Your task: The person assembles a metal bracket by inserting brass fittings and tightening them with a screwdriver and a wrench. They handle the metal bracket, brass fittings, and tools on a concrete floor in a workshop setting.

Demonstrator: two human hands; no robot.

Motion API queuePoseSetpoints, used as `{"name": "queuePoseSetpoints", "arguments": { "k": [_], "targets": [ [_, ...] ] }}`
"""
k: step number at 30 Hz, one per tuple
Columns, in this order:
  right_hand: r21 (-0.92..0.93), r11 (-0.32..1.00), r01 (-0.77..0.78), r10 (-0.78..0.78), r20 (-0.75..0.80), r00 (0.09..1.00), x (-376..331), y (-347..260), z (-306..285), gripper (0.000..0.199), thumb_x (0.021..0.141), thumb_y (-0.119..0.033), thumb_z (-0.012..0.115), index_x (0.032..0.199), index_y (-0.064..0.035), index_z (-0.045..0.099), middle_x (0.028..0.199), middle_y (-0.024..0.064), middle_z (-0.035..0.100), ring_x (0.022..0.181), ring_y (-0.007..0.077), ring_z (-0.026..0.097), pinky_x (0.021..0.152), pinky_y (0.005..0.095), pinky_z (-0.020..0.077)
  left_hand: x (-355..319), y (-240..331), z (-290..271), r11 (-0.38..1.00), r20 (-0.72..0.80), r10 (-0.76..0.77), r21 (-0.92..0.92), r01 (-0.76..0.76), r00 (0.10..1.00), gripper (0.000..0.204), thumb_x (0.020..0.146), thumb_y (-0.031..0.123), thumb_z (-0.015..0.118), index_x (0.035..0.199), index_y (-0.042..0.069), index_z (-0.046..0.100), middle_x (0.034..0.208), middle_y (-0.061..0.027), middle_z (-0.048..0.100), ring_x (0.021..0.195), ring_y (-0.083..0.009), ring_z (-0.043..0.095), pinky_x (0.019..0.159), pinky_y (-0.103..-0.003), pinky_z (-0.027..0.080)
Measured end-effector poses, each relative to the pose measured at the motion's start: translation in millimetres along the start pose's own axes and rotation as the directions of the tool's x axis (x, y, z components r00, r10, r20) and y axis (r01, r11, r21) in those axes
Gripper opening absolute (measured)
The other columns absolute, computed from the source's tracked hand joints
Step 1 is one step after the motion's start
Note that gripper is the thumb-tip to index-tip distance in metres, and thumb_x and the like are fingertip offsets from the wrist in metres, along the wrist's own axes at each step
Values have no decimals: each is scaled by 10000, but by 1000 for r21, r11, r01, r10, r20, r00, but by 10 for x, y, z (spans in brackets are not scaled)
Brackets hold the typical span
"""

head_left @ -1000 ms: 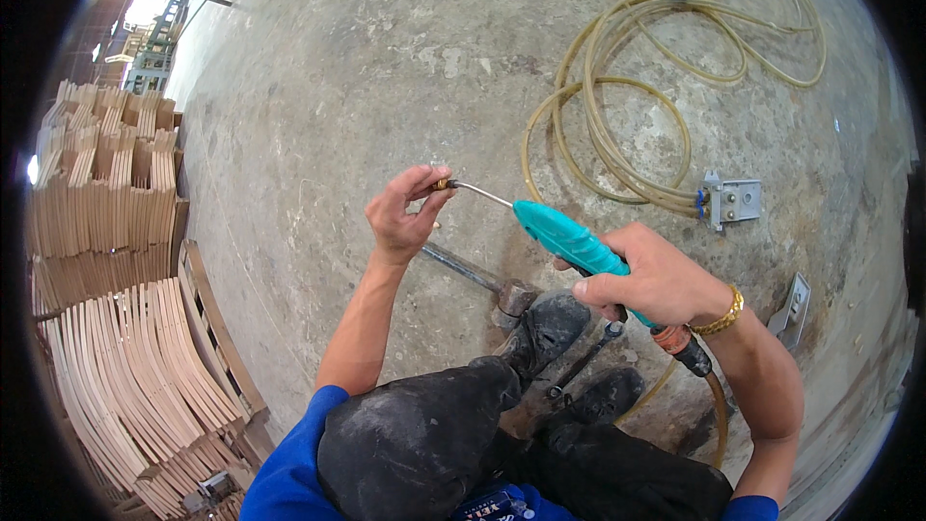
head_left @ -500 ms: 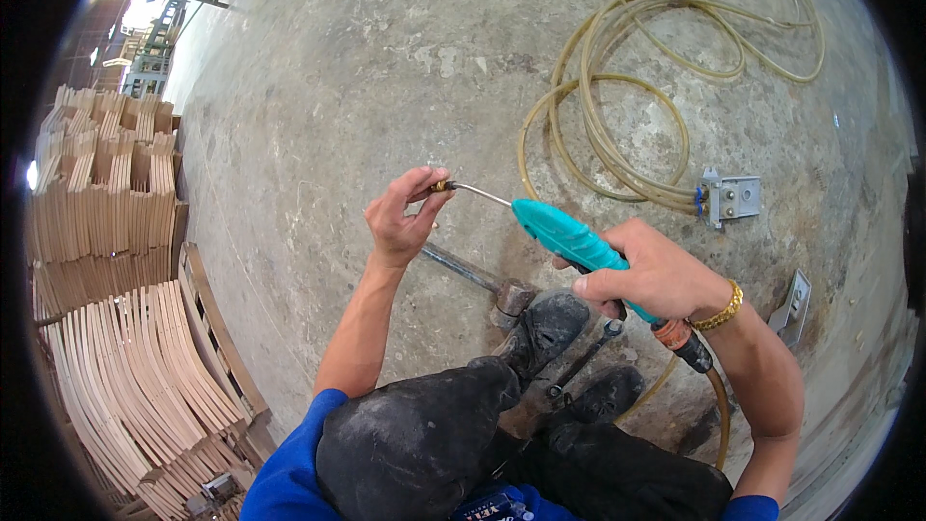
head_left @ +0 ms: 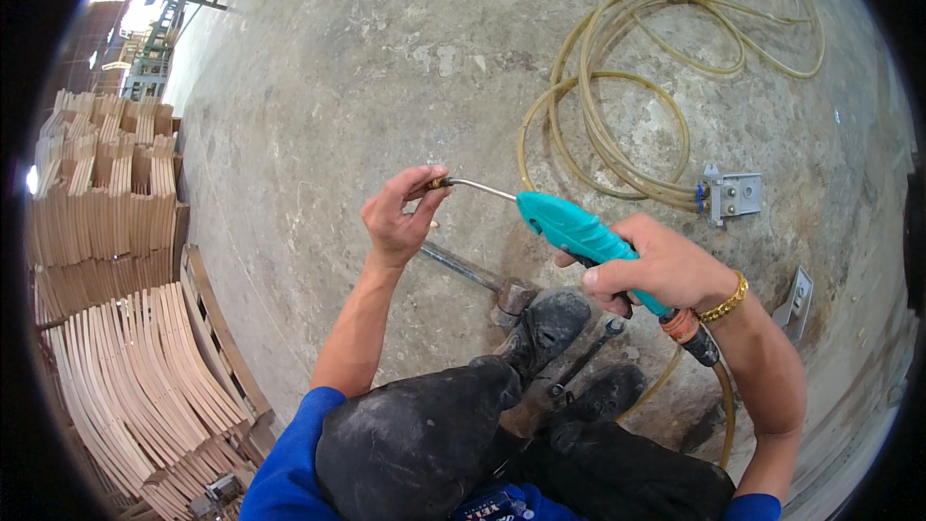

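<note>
My right hand is wrapped round a teal air blow gun, its thumb over the body. The gun's thin bent metal nozzle points left. My left hand pinches a small brass-coloured fitting between thumb and fingertips. The nozzle's dark tip meets that fitting; whether it goes inside cannot be made out. An orange and black coupling joins the gun's rear to a yellowish air hose.
A hammer and a wrench lie on the concrete by my shoes. Coiled hose runs to a grey metal bracket at the right. An angled metal plate is near my right forearm. Curved wooden slats are stacked at the left.
The blow gun and my right hand have shifted slightly to the right, with the gun's front a little higher. My left hand has barely moved and keeps its pinch.
</note>
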State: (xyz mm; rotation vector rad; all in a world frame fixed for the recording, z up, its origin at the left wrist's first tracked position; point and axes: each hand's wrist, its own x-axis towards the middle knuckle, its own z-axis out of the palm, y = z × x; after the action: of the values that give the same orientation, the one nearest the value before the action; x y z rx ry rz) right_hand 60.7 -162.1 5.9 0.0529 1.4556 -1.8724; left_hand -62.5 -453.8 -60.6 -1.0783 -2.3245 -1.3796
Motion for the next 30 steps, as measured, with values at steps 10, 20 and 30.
{"name": "queuePoseSetpoints", "arguments": {
  "k": [10, 20, 30],
  "targets": [
    [-202, 974, 106, -130, -109, 986, 50, 122, 58, 295, 795, -291, 653, 747, -4, 607, 615, 62, 586, 564, 139, 561, 557, 315, 452, 150, 64, 184, 391, -21, -816, -757, 524, 578, 130, 892, 83, 634, 953, -24, 590, 925, -138, 669, 871, -218, 679, 725, -249, 591],
    [-456, 879, 137, -222, -138, 965, 135, 33, 307, 317, 781, -277, 637, 812, 34, 586, 627, 209, 559, 608, 351, 581, 620, 416, 458, 249, 224, 219, 73, 60, -927, -940, 333, 371, 117, 902, 104, 623, 883, 9, 559, 897, -131, 650, 894, -219, 667, 723, -246, 599],
    [-811, 568, 138, -439, -157, 885, 273, 358, 532, 418, 789, -218, 637, 1084, 56, 524, 770, 222, 625, 718, 391, 635, 661, 468, 511, 234, 216, 312, 36, 62, -957, -943, 331, 283, 145, 899, 80, 620, 897, -27, 522, 914, -140, 613, 872, -218, 654, 733, -248, 598]
  ]
}}
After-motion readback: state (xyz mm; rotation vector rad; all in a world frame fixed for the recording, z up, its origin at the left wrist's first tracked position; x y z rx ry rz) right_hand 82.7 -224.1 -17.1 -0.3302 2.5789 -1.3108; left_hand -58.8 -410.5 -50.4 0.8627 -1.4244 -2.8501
